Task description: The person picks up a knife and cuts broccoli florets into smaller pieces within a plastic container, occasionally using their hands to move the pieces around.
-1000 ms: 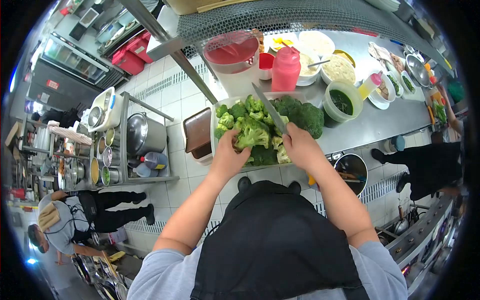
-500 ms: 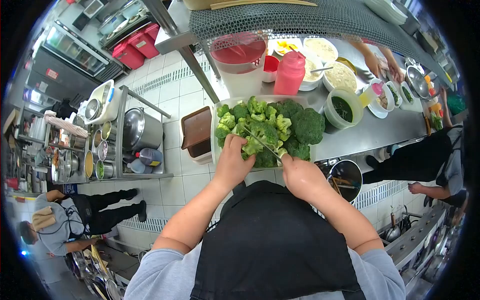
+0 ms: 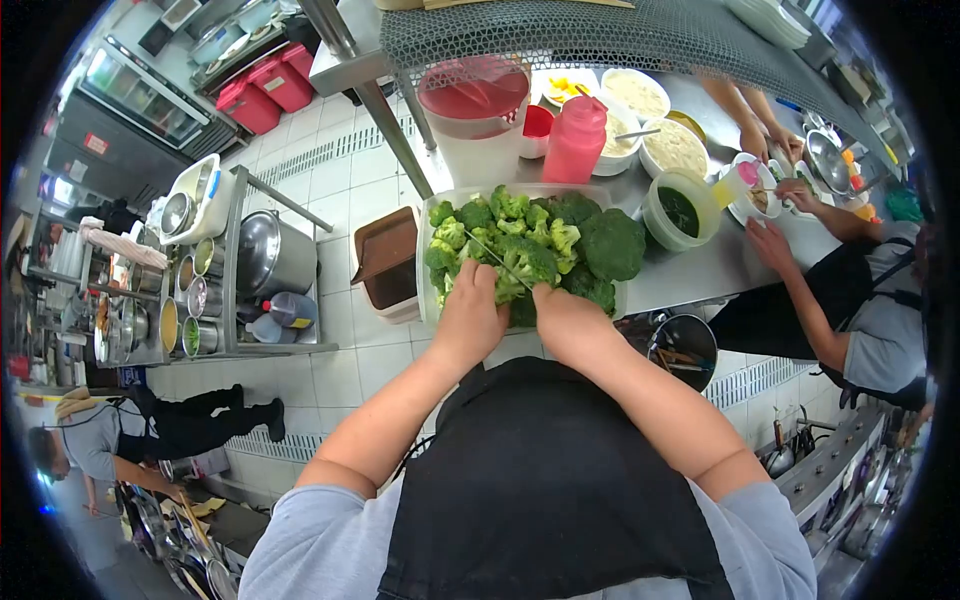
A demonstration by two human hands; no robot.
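A translucent tub [image 3: 424, 290] full of broccoli sits in front of me at the counter's edge. Cut florets [image 3: 510, 212] fill its left and middle, and larger uncut heads [image 3: 612, 245] lie at the right. My right hand [image 3: 574, 325] is closed around the handle of a knife [image 3: 505, 264], whose thin blade points up and left across the florets. Left of it, my left hand [image 3: 474, 318] has its fingers curled down on a piece of broccoli at the tub's near side. That piece is mostly hidden by the fingers.
Behind the tub stand a pink squeeze bottle [image 3: 576, 140] and a red-lidded bucket [image 3: 476, 150]. A container of green liquid [image 3: 680, 210] is to the right. A co-worker's hands [image 3: 775, 240] are at a white dish. A brown-lidded bin [image 3: 388, 250] stands left.
My right hand and the knife have moved left, and the blade now reaches farther across the florets. At the right, a co-worker has leaned in with hands at the white dish.
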